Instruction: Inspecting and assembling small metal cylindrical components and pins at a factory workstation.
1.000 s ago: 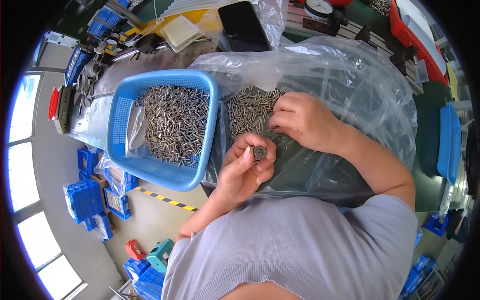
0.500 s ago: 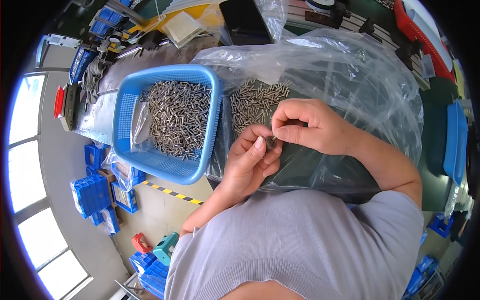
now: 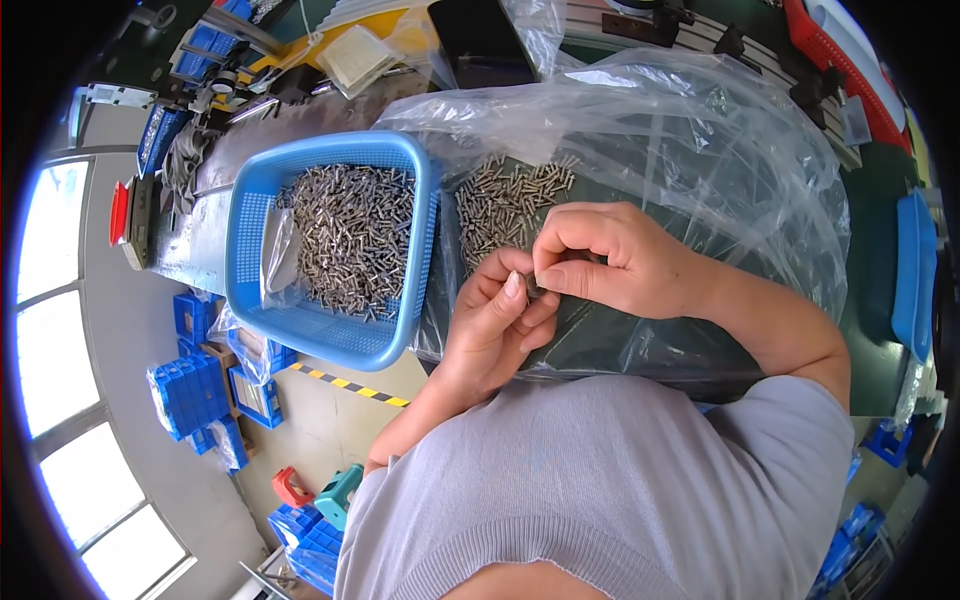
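Beside the light-blue perforated plastic basket (image 3: 250, 222) and a loose heap of grey metal pins (image 3: 498, 212), the bare right hand (image 3: 618, 265), its grasp too hidden to tell, has closed in where the bare left hand (image 3: 487, 322) grips a small dark metal part (image 3: 533, 288), bringing both hands together.

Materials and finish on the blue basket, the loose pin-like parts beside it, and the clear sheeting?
Blue basket: likely moulded plastic, satin; smooth thick rim, perforated walls.
Loose pin-like parts: probably metal, dull-to-semi-bright grey with small glints; alloy or plating can't be told.
Clear sheeting: looks like thin plastic film, glossy; creases, bright reflections, dark green surface showing through.
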Demonstrator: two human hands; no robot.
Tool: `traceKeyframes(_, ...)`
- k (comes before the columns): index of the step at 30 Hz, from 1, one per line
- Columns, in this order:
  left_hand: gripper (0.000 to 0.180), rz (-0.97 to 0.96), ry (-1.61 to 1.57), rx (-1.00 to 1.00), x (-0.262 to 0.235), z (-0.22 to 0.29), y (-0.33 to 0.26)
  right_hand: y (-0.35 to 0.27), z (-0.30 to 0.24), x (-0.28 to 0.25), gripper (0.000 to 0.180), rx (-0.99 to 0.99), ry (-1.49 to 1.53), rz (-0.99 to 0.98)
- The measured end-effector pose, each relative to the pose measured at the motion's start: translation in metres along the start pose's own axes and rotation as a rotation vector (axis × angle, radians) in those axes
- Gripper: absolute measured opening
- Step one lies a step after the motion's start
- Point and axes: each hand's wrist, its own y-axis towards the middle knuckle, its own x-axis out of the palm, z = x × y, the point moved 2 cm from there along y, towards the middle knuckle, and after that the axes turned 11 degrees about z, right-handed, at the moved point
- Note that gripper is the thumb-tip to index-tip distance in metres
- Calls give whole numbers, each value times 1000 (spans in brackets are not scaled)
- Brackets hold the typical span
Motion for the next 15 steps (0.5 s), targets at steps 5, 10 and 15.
traceKeyframes(5, 20, -9, -3, -6, 0, -1, -1, -2, 1, 1, 8, -69, -32, 52)
traceKeyframes(10, 21, -8, -4, -1, 0, -2, 0, -3, 1, 0, 9, -50, -27, 41)
traceKeyframes(15, 23, 21, 30, 17, 6, -1, 1, 0, 6, 2, 10, -77, -22, 41)
